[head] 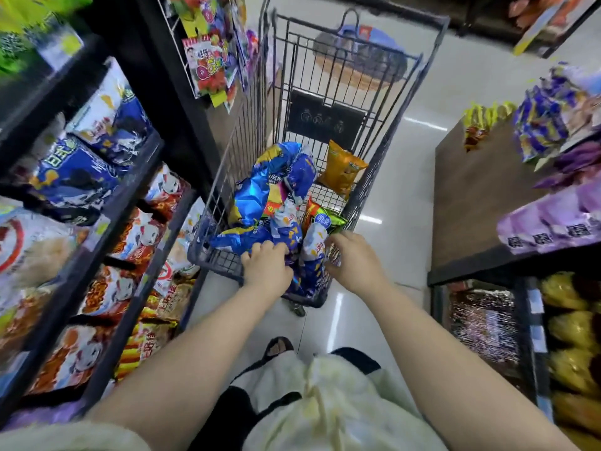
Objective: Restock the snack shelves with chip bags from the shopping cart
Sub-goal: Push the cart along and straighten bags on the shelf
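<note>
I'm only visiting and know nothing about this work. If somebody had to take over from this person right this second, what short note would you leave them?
Left hand: in the shopping cart, fingers curled onto the blue chip bags; a firm grip cannot be told.
Right hand: beside it, fingertips at a white-and-blue bag; grip also unclear.
Also in the cart: an orange bag and a green bag.
Done: the snack shelves on the left already hold bags, including similar blue ones.
Left: lift out the cart's bags and shelve them all.
</note>
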Demonstrator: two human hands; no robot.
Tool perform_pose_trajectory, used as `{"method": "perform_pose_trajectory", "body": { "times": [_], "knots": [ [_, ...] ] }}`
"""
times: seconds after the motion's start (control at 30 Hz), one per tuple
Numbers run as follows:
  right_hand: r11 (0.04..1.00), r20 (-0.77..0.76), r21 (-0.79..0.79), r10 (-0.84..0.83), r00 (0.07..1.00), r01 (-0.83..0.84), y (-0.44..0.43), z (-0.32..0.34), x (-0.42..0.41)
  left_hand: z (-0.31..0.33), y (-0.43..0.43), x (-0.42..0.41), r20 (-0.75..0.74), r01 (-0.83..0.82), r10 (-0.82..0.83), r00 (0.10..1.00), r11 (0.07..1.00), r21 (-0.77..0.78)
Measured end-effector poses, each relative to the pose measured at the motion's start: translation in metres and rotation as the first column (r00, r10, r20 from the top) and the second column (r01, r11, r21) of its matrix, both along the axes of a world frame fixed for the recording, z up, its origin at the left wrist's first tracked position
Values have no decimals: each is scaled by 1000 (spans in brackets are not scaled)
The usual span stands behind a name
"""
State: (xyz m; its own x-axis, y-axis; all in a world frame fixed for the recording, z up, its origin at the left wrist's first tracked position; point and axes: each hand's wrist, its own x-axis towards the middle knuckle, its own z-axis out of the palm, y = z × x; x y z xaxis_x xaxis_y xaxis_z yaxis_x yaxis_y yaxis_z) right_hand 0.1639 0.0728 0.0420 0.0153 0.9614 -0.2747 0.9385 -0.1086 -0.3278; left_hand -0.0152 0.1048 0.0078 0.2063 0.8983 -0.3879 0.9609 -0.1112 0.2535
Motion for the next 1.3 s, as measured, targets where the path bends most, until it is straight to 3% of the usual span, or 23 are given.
{"method": "perform_pose_trajectory", "body": {
  "times": [0.2,0.37,0.63,0.8,0.93,1.17,1.3],
  "knots": [
    [993,-23,-71,95,995,-97,51,-36,-2,-24,32,6,13,-84,86,996,991,-108],
    [944,-27,-192,269,963,-269,110,-73,11,-56,63,18,13,-257,265,964,945,-204],
    [771,19,-450,513,858,-451,202,-125,49,-107,98,86,0,-413,496,868,724,-553],
    [728,-56,-481,531,846,-489,246,-148,61,-131,105,109,-33,-497,614,789,604,-623],
    [669,-102,-505,582,807,-546,263,-162,61,-139,101,111,-42,-537,649,760,591,-602],
    [663,-281,-498,487,827,-559,271,-166,59,-122,79,87,-9,-665,754,657,574,-479],
    [617,-531,-625,113,840,-478,273,-144,44,-91,62,65,59,-778,867,495,473,-413]
  ]
}}
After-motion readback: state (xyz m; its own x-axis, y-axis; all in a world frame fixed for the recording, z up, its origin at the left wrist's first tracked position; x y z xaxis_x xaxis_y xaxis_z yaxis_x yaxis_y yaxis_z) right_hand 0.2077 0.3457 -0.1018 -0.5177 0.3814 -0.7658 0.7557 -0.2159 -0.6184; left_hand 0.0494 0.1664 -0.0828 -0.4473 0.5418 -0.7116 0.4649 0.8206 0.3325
